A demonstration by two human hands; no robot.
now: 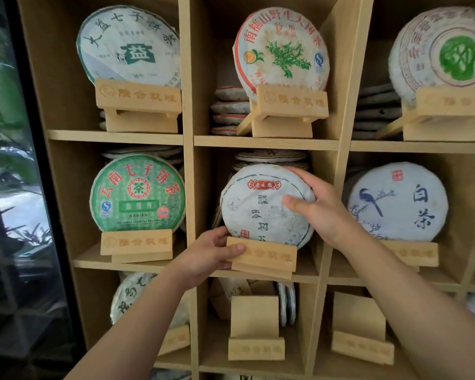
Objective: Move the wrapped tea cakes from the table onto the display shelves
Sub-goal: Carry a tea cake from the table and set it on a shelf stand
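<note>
Right hand point(317, 204) fingers curled over the top right edge of the white tea cake point(266, 205), thumb point(295, 201) pressed flat on its printed face, so it grips the cake by the rim. Left hand point(213, 255) fingers wrapped behind the left end of the wooden stand point(262, 256), thumb lying across the stand's front, pinching it. The cake sits upright in that stand, tilted a bit back, in the middle cubby of the middle row of the wooden shelf point(266, 141). Flat stack of wrapped cakes point(270, 157) right behind it (only top edges show). Cubby to the left: green cake point(137, 193) upright on its own stand. Cubby to the right: white cake with a blue bird point(398, 201), also on a stand. Top row: three more displayed cakes, a green-lettered white one point(128, 46), a red-rimmed one with a green tree point(281, 48), and a pink-patterned one with a green circle point(444, 48), each with stacks behind. Bottom row: two bare stands point(255, 327) in the middle and right cubbies, a partly hidden cake point(133, 297) in the left one behind the left forearm. Glass pane point(17, 187) at far left with plants showing in it.
</note>
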